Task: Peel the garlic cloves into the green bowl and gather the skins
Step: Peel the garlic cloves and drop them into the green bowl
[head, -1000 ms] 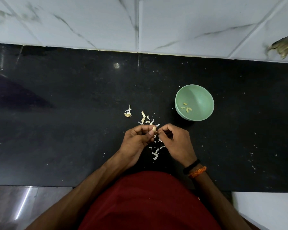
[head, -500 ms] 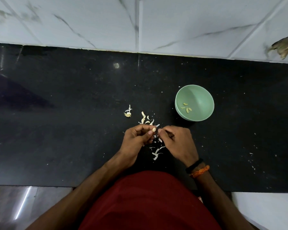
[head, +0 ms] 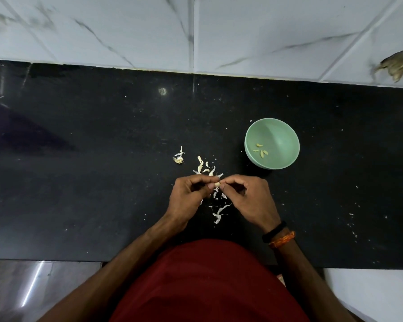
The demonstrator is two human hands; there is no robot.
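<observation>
My left hand [head: 186, 196] and right hand [head: 249, 196] meet fingertip to fingertip in front of my chest, knuckles up, fingers curled. Both thumbs and forefingers pinch one clove [head: 217, 183] between them. Both forearms angle inward from my sides, and my right wrist wears two bands [head: 278, 235].

Black stone counter [head: 79, 182], speckled | white marble-veined wall tiles [head: 126, 26] behind counter | grey glossy floor [head: 21, 293] below counter's near edge, streaked with glare
</observation>
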